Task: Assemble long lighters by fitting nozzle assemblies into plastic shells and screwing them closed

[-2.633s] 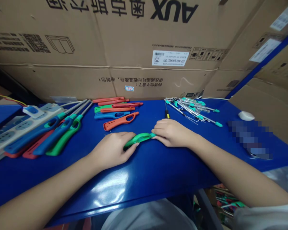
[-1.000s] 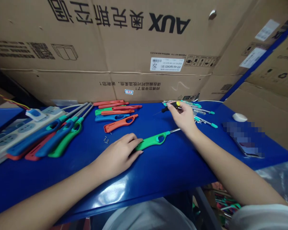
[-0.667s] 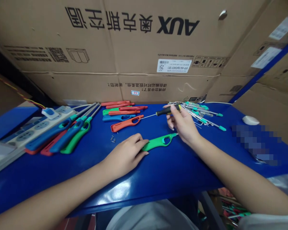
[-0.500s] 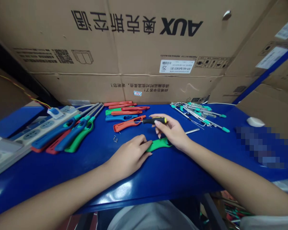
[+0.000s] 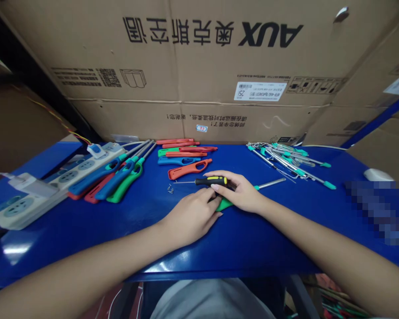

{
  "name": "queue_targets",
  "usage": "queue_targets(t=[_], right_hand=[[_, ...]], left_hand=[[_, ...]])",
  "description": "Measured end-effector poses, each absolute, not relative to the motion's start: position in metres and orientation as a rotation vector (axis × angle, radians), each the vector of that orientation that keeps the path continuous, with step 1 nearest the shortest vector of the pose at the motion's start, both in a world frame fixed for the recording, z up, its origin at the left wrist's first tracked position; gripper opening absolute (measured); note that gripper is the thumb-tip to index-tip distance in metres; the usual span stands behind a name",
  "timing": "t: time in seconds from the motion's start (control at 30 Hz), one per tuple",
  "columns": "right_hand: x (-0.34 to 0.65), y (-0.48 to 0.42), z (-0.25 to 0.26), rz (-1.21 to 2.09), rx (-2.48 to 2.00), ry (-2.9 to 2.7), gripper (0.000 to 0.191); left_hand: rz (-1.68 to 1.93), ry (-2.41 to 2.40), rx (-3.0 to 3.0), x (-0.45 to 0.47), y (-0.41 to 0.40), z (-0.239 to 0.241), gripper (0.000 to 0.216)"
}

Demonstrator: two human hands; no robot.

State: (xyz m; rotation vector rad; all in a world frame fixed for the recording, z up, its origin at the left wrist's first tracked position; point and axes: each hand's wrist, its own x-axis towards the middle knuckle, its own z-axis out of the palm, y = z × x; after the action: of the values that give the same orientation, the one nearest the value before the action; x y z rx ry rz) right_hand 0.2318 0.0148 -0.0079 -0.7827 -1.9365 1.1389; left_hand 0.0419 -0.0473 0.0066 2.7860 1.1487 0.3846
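Note:
My right hand (image 5: 241, 191) is closed on a screwdriver (image 5: 211, 180) with a black and yellow handle. Its thin shaft points left, and the tip is close to several small screws (image 5: 170, 189) on the table. My left hand (image 5: 194, 212) is wrapped round a green lighter handle (image 5: 224, 204), mostly covered by both hands. From that lighter a metal tube (image 5: 272, 183) sticks out to the right, past my right hand. The fingers of both hands meet over the green handle. Just beyond the screwdriver lies an orange handle shell (image 5: 182, 171).
Behind it are more red, green and blue shells (image 5: 179, 161). Whole long lighters (image 5: 115, 179) lie left, beside a white power strip (image 5: 69, 179). Metal tubes with teal ends (image 5: 289, 159) are heaped back right. A cardboard wall (image 5: 186, 88) closes off the blue table's back.
The view has shifted a little. My right hand has come down towards me with the screwdriver, whose shaft has left the orange shell and now reaches near the screws. My hands are closer together.

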Motion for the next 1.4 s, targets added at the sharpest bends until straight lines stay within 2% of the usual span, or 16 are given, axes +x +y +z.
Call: queue_targets(t=[0.47,0.83,1.1,1.23,1.4], right_hand=[[0.230,0.018,-0.007,1.085,-0.799,-2.021,0.028],[0.230,0.020,-0.011,1.165,-0.826,-1.916,0.028],[0.240,0.024,-0.001,1.349,-0.919,-1.389,0.035],[0.256,0.034,0.007,1.346,-0.880,-1.059,0.027],[0.272,0.044,0.016,1.316,-0.821,-0.950,0.021]], left_hand=[[0.231,1.198,2.858,0.046,-0.055,0.012,0.036],[0.249,1.194,2.815,0.045,-0.055,0.015,0.034],[0.503,1.136,2.604,0.034,-0.045,0.007,0.038],[0.570,1.142,2.543,0.029,-0.039,0.002,0.039],[0.744,1.122,2.489,0.028,-0.032,0.001,0.037]])
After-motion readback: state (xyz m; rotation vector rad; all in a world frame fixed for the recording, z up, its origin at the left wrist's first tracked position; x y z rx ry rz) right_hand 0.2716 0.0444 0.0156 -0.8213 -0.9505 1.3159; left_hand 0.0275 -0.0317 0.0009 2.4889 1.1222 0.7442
